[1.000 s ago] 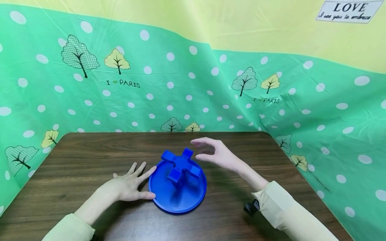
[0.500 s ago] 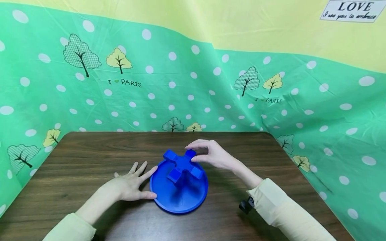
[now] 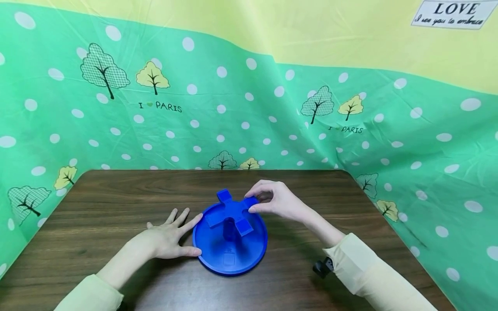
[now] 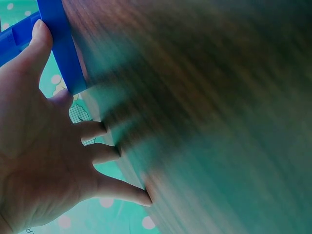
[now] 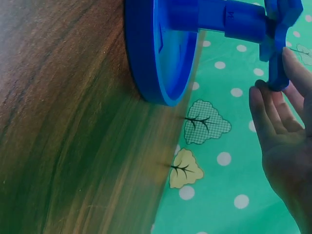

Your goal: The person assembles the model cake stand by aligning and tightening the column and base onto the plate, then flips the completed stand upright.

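- One table (image 3: 116, 194) lies beneath it all, with the blue base (image 3: 229, 272) standing flat on it; the base is the landmark below.
- The cross (image 3: 234, 211), four-armed, sits raised above the base, on the post (image 5: 243, 20) that rises from it.
- At the base's left edge, the left hand (image 3: 165, 239) has its fingers spread wide and touches the rim with thumb and index finger. Its grip closes round nothing; it seems to brace the base.
- Above the base's far right edge, the right hand (image 3: 280, 201) has a narrow grip, thumb and fingers pinching one arm (image 3: 250, 202) of the cross at its end.
- Step in hand, as I judge it: turning the cross on its post while the base is kept from following. Whether the cross spins freely or is screwed down, I cannot tell.
- The next move would call for a light sideways push along the turn, without lifting, and steady contact at the rim; a pull outward could tip or drag the base.
- Since half a second ago, the cross has turned slightly, apparently clockwise from above, and the right hand has followed the pinched arm round; the base and left hand look unmoved.
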### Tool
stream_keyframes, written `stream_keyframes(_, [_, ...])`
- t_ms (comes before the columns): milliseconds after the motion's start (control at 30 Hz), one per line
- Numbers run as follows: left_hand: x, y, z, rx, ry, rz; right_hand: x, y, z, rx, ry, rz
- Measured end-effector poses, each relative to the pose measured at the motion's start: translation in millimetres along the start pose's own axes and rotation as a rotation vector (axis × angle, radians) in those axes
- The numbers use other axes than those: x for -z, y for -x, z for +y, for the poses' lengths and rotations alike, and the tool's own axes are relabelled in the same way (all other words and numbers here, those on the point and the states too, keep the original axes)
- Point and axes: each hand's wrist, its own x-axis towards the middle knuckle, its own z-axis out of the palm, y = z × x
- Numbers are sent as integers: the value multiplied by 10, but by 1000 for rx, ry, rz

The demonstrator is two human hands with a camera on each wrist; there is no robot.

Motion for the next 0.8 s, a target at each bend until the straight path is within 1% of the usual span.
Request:
stream_keyframes(333, [5, -17, 0, 5, -10, -4, 60, 126, -35, -31, 9, -40])
stream_keyframes(433, [4, -24, -3, 7, -11, -2, 78, 157, -37, -37, 34, -41])
stream_keyframes(533, [5, -30, -5, 11, -12, -7, 88, 166, -34, -28, 60, -9])
stream_keyframes(700, [5, -30, -4, 13, -9, -13, 94, 111, -4, -10, 87, 81])
stream_keyframes(767, [5, -28, -4, 12, -8, -14, 89, 62, 7, -1, 86, 83])
stream_keyframes(800, [3, -28, -5, 12, -7, -14, 84, 32, 14, 5, 87, 72])
